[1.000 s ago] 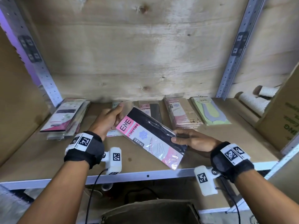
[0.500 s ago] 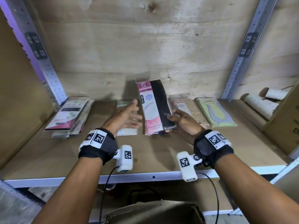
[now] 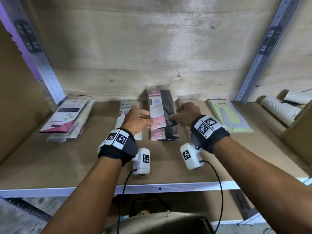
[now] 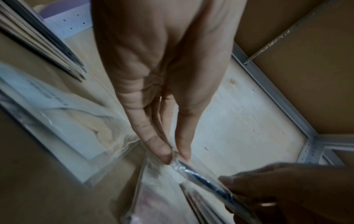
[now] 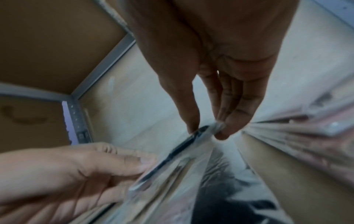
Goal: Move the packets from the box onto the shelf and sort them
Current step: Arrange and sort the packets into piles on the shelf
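Note:
A pink and black packet (image 3: 160,108) is tilted up over a stack of matching packets (image 3: 164,135) at the back middle of the shelf (image 3: 67,166). My left hand (image 3: 149,122) pinches its left edge between thumb and fingers. My right hand (image 3: 172,117) pinches its right edge. In the left wrist view the left hand (image 4: 175,156) nips the packet's clear edge (image 4: 201,178). The right wrist view shows my right hand (image 5: 205,131) nipping the packet (image 5: 172,153) at a corner. The box (image 3: 157,223) sits below the shelf, its inside hidden.
A pile of pink and white packets (image 3: 67,115) lies at the left, a white packet (image 3: 124,110) beside my left hand, a green packet (image 3: 229,117) to the right. Ribbed rolls (image 3: 280,108) and a cardboard wall (image 3: 300,132) stand at the far right. Metal uprights (image 3: 263,48) flank the bay.
The packet went from a slant near the shelf front to the back, over the matching stack. My left hand, open beside it half a second ago, now pinches its left edge.

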A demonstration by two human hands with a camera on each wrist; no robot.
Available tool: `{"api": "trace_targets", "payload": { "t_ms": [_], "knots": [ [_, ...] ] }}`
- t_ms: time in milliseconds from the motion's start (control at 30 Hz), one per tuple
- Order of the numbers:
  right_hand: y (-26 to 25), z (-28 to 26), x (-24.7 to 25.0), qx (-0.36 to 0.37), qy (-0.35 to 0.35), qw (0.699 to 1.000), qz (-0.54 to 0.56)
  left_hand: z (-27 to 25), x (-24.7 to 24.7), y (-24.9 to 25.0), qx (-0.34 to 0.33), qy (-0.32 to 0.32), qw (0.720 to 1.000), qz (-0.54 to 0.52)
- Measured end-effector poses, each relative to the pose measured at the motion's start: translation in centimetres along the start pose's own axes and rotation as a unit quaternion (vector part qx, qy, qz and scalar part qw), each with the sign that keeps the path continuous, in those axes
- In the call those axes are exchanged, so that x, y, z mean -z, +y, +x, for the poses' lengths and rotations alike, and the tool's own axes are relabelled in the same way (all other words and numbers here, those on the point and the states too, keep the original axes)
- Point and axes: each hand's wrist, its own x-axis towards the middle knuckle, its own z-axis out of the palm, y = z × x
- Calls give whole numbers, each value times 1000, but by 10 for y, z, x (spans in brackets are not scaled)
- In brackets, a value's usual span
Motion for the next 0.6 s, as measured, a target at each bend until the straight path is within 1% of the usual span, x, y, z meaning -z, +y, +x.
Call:
{"api": "trace_targets", "payload": {
  "t_ms": [67, 167, 300, 400, 600],
  "knots": [
    [-5, 0, -1, -12, -18, 998, -59, 2, -4, -2, 12, 7, 999, 40],
    [-9, -1, -4, -30, -52, 993, -105, 4, -8, -2, 28, 17, 995, 95],
    [-11, -2, -3, -23, -84, 982, -170, 4, -11, 1, 43, 5, 991, 130],
    [-14, -4, -3, -20, -88, 975, -202, 3, -12, 2, 52, -10, 990, 134],
    [-15, -3, -4, -1, -85, 969, -231, 3, -11, -2, 75, -30, 993, 84]
  ]
}}
